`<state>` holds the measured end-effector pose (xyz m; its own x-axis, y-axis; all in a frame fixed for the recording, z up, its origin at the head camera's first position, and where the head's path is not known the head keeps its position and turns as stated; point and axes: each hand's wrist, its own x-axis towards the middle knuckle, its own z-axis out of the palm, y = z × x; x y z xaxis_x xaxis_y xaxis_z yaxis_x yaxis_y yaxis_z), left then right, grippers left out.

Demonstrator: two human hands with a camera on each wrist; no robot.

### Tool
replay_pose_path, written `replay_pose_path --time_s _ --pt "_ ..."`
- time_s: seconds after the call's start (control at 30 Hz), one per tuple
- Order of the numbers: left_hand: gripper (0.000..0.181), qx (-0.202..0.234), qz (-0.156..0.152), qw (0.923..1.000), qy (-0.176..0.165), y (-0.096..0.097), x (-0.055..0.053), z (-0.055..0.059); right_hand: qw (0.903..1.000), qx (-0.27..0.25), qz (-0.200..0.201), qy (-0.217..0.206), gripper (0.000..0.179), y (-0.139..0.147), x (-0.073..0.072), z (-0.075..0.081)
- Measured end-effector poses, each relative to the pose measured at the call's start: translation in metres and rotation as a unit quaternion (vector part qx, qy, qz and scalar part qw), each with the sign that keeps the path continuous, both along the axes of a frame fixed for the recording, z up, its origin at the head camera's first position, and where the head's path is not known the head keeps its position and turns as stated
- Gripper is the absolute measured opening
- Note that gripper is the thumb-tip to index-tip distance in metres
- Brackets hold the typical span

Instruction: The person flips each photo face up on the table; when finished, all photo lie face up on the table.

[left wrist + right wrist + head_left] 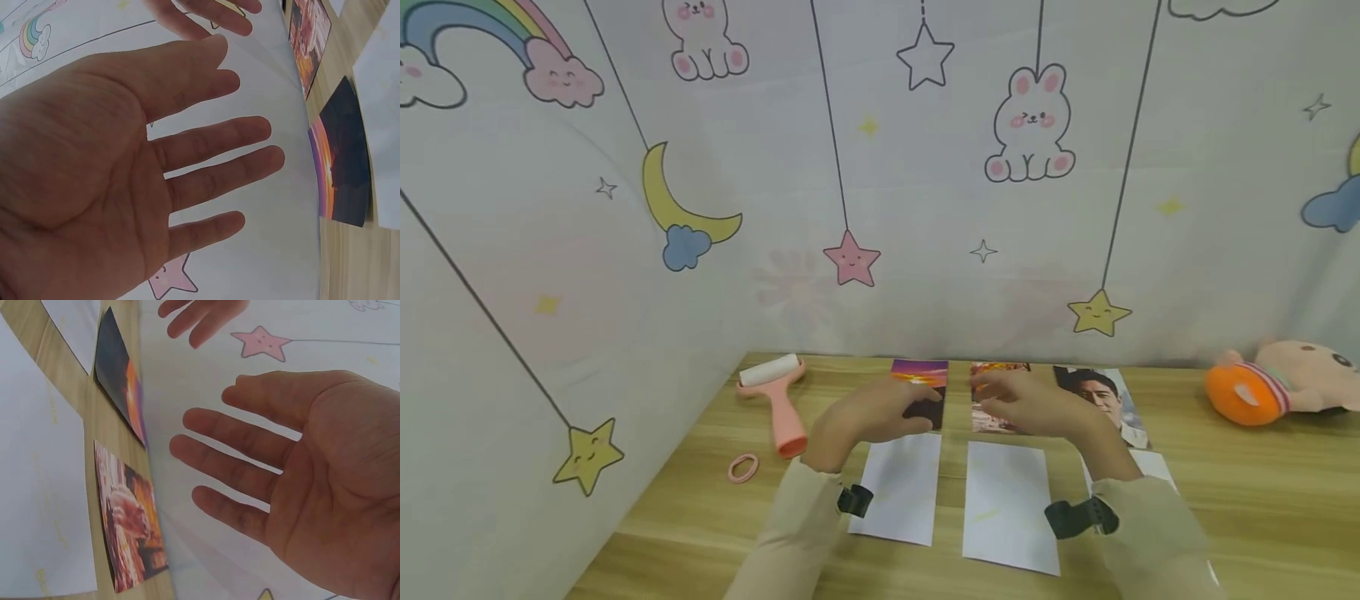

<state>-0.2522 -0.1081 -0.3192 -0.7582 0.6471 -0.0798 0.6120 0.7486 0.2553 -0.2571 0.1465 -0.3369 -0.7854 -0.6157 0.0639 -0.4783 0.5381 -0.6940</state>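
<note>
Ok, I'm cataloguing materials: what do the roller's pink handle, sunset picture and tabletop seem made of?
Pink handle: probably plastic, smooth, evenly coloured. Sunset picture: likely paper or card, thin, printed; gloss uncertain. Tabletop: wood or wood-look laminate, low sheen, with visible grain.

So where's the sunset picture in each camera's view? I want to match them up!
Head: the sunset picture is just right of centre, below the middle, partly behind the left hand.
Left wrist: the sunset picture is near the right edge, around mid-height.
Right wrist: the sunset picture is in the upper left.
Shared landmark: the pink star, left of centre in head, at the bottom in left wrist, near the top in right wrist.
</note>
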Motion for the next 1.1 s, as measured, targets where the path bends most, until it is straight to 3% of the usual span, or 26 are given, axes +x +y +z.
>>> replay_pose_path --time_s 0.3,0.5,0.7,1.1 --pt "0.035 0.016 0.030 0.9979 -0.055 -0.023 0.002 0.001 0.9998 0.001 0.011 -0.017 0.041 -0.024 -0.001 -0.003" --pt "0.030 0.023 0.023 0.9981 -0.052 -0.039 0.004 0.001 0.9995 -0.014 0.007 -0.026 0.039 -0.035 0.001 -0.006" --pt "0.029 0.024 0.022 0.9979 -0.056 -0.047 0.003 -0.002 0.9994 0.007 0.000 -0.033 0.036 -0.044 0.006 -0.010" --pt "0.031 -0.055 0.086 0.9877 -0.118 -0.052 0.002 -0.006 0.9964 0.046 0.025 -0.067 0.034 -0.056 0.008 -0.015"
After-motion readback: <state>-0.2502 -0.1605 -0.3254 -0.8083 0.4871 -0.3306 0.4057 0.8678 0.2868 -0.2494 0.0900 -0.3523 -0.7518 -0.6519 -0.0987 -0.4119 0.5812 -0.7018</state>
